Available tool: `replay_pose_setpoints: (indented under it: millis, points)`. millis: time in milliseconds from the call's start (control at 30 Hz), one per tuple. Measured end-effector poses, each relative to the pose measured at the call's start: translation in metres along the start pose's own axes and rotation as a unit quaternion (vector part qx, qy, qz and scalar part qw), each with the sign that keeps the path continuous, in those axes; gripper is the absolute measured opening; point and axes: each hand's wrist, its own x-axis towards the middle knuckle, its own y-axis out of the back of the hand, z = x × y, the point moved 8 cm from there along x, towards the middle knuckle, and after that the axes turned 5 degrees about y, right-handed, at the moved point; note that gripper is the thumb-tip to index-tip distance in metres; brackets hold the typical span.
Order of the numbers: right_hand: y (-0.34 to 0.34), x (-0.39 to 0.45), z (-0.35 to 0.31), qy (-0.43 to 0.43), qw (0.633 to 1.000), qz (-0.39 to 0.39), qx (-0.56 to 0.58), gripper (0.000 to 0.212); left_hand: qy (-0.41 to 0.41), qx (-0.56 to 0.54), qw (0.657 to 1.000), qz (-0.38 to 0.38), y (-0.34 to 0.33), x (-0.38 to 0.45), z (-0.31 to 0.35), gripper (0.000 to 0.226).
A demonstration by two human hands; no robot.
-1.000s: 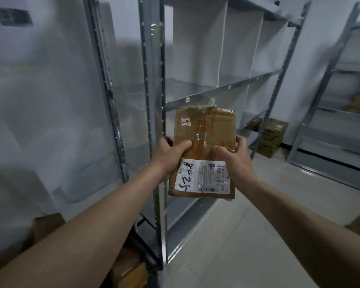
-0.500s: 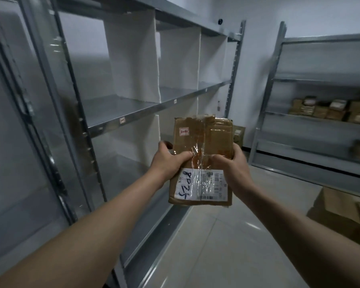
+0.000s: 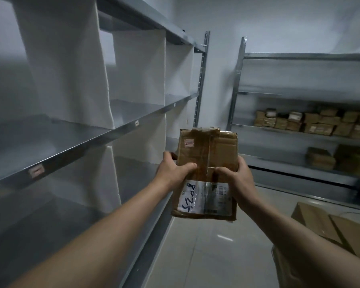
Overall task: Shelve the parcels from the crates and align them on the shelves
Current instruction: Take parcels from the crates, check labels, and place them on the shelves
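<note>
I hold a flat brown cardboard parcel [image 3: 208, 150] upright in front of me, taped over, with a white label marked in blue ink at its lower end. My left hand [image 3: 173, 170] grips its left edge, thumb across the front. My right hand [image 3: 237, 177] grips its right edge the same way. To my left runs a grey metal shelf unit [image 3: 104, 134] with white dividers [image 3: 71, 65]; its compartments hold nothing that I can see.
A second metal rack [image 3: 299, 129] stands at the far right with several brown parcels [image 3: 316, 121] on its middle shelf and more below. A cardboard box [image 3: 328, 225] sits on the tiled floor at lower right. The aisle floor [image 3: 195, 246] runs ahead.
The view has swung right along the left shelf unit, bringing the far rack and the floor box into sight. Both hands keep the same grip on the parcel.
</note>
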Motion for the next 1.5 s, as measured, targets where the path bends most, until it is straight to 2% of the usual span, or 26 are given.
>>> replay_pose_setpoints:
  millis: [100, 300, 500, 667, 833, 1167, 1400, 1500]
  points:
    - [0.003, 0.035, 0.013, -0.006, 1.0, 0.006, -0.01, 0.078, -0.003, -0.011, 1.0, -0.025, -0.013, 0.042, 0.002, 0.071]
    - [0.015, 0.115, 0.047, -0.014, 1.0, 0.016, -0.016, 0.086, 0.0, -0.018, 0.999, -0.036, -0.043, 0.124, 0.006, 0.074]
    - [0.038, 0.212, 0.1, -0.011, 1.0, 0.009, -0.021, 0.063, 0.017, -0.005, 1.0, -0.01, -0.09, 0.214, 0.012, 0.06]
    - [0.063, 0.302, 0.134, -0.009, 0.999, -0.02, -0.024, 0.073, 0.035, -0.011, 0.999, 0.023, -0.13, 0.286, 0.03, 0.054]
    - [0.085, 0.381, 0.153, -0.003, 0.998, -0.049, -0.031, 0.065, 0.051, -0.032, 0.997, 0.042, -0.164, 0.353, 0.042, 0.056]
    - [0.099, 0.518, 0.225, -0.022, 0.997, -0.068, -0.037, 0.063, 0.052, -0.009, 0.998, 0.03, -0.218, 0.494, 0.043, 0.056]
    - [0.092, 0.639, 0.264, -0.022, 0.995, -0.067, -0.074, 0.076, 0.042, -0.02, 0.999, 0.018, -0.244, 0.626, 0.042, 0.057]
    - [0.092, 0.689, 0.277, -0.018, 0.994, -0.065, -0.085, 0.066, 0.043, -0.017, 0.999, 0.016, -0.253, 0.679, 0.045, 0.057]
